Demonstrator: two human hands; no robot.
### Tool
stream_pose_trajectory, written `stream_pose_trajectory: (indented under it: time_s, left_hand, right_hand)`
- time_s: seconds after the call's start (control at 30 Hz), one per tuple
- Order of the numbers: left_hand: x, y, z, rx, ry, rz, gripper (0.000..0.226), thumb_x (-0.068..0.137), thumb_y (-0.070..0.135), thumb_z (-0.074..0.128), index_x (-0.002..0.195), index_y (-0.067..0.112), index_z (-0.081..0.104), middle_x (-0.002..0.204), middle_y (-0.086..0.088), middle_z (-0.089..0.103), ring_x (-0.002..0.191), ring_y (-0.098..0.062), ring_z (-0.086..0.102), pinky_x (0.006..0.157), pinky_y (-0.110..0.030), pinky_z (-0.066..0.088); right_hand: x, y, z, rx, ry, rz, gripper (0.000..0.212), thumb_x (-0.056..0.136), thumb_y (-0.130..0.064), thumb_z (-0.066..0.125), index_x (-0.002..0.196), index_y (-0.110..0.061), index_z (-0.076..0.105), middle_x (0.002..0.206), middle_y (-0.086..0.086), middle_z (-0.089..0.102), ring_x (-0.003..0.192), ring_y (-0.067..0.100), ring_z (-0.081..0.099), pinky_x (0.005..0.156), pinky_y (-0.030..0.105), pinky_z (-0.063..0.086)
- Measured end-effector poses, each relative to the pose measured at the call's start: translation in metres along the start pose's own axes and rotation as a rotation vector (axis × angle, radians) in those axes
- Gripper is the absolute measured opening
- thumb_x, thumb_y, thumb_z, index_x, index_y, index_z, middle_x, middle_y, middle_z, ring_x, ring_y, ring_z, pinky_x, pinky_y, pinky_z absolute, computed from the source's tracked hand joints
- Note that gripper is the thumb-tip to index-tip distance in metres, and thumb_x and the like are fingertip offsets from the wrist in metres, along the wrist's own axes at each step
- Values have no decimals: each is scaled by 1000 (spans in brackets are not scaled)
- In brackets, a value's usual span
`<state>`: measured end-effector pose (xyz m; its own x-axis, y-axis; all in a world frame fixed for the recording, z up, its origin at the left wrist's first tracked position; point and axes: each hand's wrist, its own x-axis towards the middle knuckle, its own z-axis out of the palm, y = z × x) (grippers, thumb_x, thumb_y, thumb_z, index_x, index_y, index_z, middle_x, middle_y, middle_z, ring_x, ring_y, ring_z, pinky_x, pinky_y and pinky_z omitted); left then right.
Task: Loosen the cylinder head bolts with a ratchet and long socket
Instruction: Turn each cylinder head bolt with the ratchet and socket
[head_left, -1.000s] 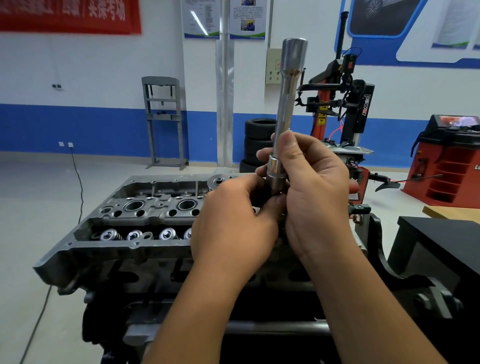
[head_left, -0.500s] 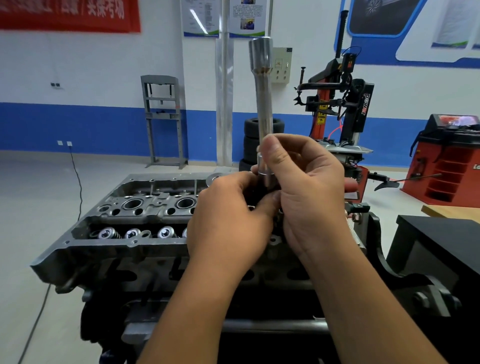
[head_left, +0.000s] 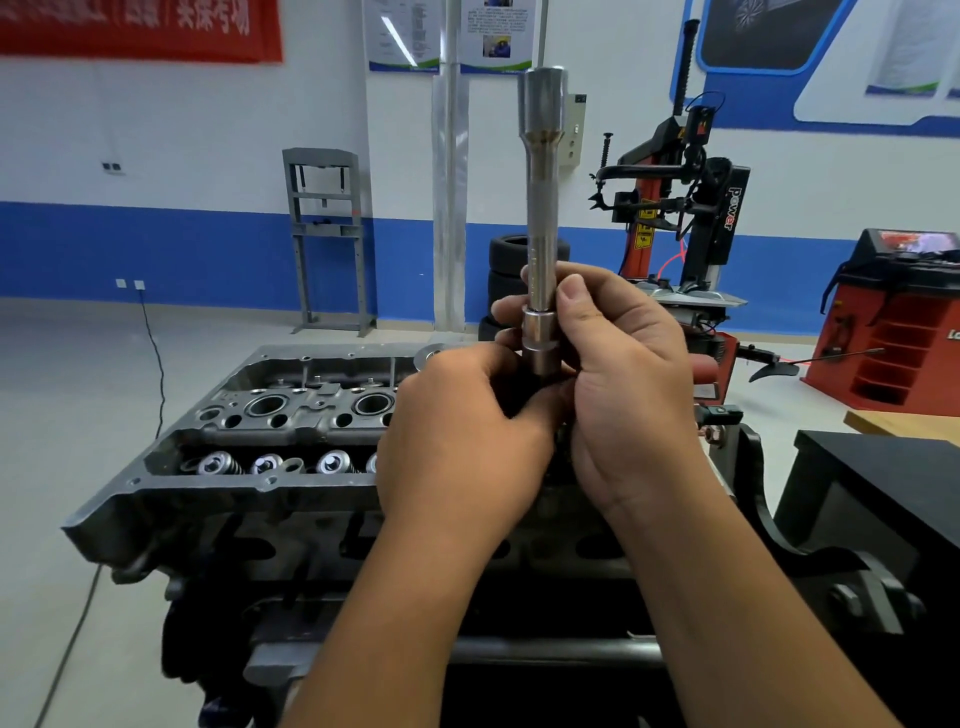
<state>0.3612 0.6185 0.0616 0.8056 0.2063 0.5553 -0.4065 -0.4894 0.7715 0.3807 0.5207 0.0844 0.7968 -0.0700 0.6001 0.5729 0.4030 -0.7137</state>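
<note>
1. Nearest the camera, two bare forearms reach forward and meet above the middle of the engine.
2. The left hand (head_left: 462, 441) is curled, knuckles up, around something dark at the foot of the tool; what it grips is hidden by its own fingers, so I cannot tell whether that is the ratchet.
3. The right hand (head_left: 631, 395) pinches the long, polished silver steel socket (head_left: 540, 218) low on its shaft, thumb on the near side and fingers wrapped behind.
4. The socket stands nearly upright, its wider open end at the top and its stepped drive collar just above the left hand's knuckles.
5. Below both hands lies the grey cast-metal cylinder head (head_left: 270, 447), with round bores and a row of shiny valve springs showing on its left part; the hands cover its right part.
6. To the right stands a black box-shaped bench (head_left: 883, 483).
7. Farther back are stacked black tyres (head_left: 506, 260), a red-and-black tyre changer (head_left: 696, 208), a red cabinet machine (head_left: 904, 322) and a grey steel press frame (head_left: 324, 234) against the blue-banded white wall.
</note>
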Motion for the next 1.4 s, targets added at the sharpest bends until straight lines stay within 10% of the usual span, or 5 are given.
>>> stream_pose_trajectory:
  time_s: [0.6,1.4]
  left_hand:
    - [-2,0,-1,29,-48,38,23,85,55,70,106,47,73,94,27,75,94,-1,71,82,-42,61]
    - [-2,2,-1,25,-13,10,32,75,62,65,104,50,69,90,21,76,92,-11,73,79,-43,61]
  right_hand:
    - [0,1,-2,-132,112,-113,12,84,-29,81,84,-22,72,74,2,70,68,18,68,68,36,60]
    - [-1,-1,1,-77,22,-21,15,94,-32,67,87,-22,77,83,9,76,72,20,69,68,36,58]
